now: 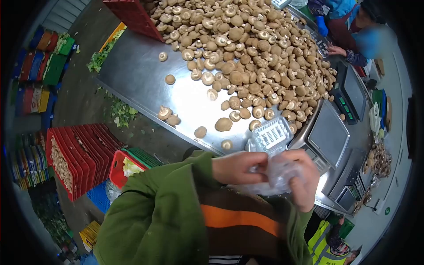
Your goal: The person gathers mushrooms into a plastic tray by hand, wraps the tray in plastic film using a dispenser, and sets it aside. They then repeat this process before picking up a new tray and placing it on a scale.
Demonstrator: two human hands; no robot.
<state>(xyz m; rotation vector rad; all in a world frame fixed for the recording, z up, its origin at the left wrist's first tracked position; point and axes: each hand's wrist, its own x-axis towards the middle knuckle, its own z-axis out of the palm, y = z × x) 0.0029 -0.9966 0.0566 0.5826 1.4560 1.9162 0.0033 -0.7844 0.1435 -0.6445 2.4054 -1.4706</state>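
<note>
Close to my body at the table's near edge, my left hand (245, 168) is closed on crumpled clear plastic (282, 174). My right hand (302, 176) grips the same plastic from the other side, its fingers bent round it. Whether anything lies inside the plastic I cannot make out. Just beyond my hands, a clear plastic tray (271, 134) rests on the metal table (137, 66). A large heap of brown mushrooms (247, 48) covers the far part of the table, with several loose ones nearer me.
Right of my hands stand a scale (329, 132) and another scale (351, 95). A red crate (132, 17) tilts at the table's far left. Stacked red crates (84, 154) stand on the floor at left. Two people (340, 22) work at the far right; someone in a yellow vest (324, 245) is lower right.
</note>
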